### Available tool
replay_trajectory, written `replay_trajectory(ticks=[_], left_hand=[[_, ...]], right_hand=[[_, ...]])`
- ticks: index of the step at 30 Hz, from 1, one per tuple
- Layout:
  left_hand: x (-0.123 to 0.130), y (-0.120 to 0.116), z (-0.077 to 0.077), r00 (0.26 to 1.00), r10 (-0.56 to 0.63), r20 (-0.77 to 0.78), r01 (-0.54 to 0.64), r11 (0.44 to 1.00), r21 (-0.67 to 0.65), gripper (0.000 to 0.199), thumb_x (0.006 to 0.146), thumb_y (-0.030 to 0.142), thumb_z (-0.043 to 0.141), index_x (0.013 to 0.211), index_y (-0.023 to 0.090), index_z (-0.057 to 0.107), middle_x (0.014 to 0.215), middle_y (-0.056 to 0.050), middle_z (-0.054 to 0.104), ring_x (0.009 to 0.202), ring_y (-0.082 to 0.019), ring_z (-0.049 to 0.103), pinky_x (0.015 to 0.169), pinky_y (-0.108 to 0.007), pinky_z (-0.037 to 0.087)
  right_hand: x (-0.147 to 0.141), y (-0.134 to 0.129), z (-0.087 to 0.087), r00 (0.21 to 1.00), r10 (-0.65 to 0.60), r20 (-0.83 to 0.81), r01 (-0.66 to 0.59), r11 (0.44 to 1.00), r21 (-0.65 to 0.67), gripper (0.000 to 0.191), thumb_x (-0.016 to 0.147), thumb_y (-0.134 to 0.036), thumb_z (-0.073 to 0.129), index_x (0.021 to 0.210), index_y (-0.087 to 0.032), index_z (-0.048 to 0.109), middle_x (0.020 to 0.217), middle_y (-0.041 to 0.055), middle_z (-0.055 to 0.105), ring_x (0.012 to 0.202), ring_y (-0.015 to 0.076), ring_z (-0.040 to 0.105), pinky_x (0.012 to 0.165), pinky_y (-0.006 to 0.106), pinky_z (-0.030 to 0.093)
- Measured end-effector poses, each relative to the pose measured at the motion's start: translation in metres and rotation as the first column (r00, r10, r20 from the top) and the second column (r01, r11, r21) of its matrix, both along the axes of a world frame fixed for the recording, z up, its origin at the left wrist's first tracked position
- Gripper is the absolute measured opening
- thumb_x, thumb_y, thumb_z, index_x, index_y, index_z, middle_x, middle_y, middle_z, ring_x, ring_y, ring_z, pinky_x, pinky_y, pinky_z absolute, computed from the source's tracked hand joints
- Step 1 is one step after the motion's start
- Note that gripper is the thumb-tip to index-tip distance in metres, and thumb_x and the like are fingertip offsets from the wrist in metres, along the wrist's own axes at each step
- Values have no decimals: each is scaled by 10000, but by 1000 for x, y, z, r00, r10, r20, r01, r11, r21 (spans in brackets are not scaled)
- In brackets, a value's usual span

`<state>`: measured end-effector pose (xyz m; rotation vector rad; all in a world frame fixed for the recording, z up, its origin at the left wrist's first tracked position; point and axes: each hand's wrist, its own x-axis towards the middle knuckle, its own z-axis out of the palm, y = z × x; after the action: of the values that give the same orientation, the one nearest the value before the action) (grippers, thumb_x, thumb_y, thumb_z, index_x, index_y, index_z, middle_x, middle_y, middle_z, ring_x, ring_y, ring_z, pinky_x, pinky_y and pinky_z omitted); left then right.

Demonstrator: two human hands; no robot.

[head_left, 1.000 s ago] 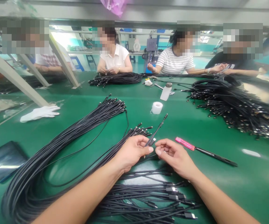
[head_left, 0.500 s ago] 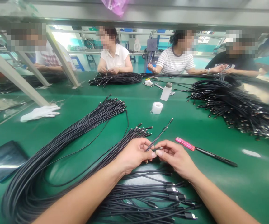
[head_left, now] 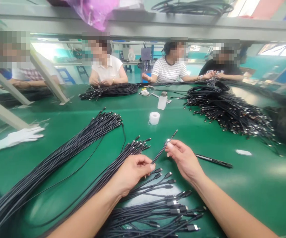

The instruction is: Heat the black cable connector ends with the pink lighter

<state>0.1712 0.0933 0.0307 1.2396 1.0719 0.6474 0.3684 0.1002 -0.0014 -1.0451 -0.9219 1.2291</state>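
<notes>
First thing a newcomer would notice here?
Black cables take over the scene: a long bundle fans across the left of the green workbench, and a heaped pile sits at upper right. At bottom centre, the right hand pinches one thin black cable, which runs down to the left hand.

Daylight floods through the windows (head_left: pixel 279 50) at far right, and soft glare pools on the green workbench (head_left: pixel 279 170) (shadows stay faint). The wide lens bows the overhead beam (head_left: pixel 182 24). The held black cable (head_left: pixel 163 149) looks fairly crisp; the far cable heap (head_left: pixel 227 112) goes soft.
</notes>
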Motion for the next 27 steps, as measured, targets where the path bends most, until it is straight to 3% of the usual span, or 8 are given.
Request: replay_trajectory(ticks=[3, 8, 12, 18, 27], left_hand=[[0, 0, 1, 999, -18, -51, 19, 1000, 8, 252, 704, 346, 761, 750, 110, 683, 636, -2, 601, 589, -94, 472, 584, -224, 335], [0, 0, 0, 995, -49, -89, 51, 999, 19, 244, 720, 344, 750, 760, 109, 694, 624, 3, 595, 583, -91, 463, 575, -221, 326], [0, 1, -1, 994, -62, -95, 67, 997, 43, 269, 764, 384, 713, 785, 117, 686, 636, 5, 590, 598, -99, 473, 593, -225, 354], [1, 3, 1, 997, 18, -72, -11, 996, 91, 303, 827, 431, 639, 815, 132, 681, 692, -4, 606, 662, -118, 504, 651, -236, 401], [0, 4, 3, 991, 69, -111, -49, 983, 178, 296, 807, 438, 665, 811, 142, 678, 710, -3, 618, 679, -122, 513, 645, -223, 387]], right_hand=[[5, 4, 2, 992, -82, -99, 85, 996, 23, 264, 738, -382, 803, 868, -179, 694, 858, 18, 621, 762, 130, 534, 685, 259, 420], [10, 7, 3, 987, -112, -111, 122, 989, 79, 218, 761, -368, 790, 776, -172, 697, 773, 2, 605, 695, 114, 488, 695, 269, 388], [12, 7, 4, 990, -107, -88, 115, 989, 97, 225, 766, -374, 784, 762, -169, 691, 737, -3, 591, 678, 117, 471, 688, 273, 371], [13, 8, 4, 993, -109, -41, 112, 990, 87, 259, 767, -415, 769, 794, -166, 701, 777, 15, 616, 692, 131, 479, 688, 280, 371], [12, 7, 3, 995, -60, -80, 67, 994, 91, 268, 788, -419, 751, 868, -165, 718, 857, 31, 614, 719, 129, 466, 691, 277, 374]])
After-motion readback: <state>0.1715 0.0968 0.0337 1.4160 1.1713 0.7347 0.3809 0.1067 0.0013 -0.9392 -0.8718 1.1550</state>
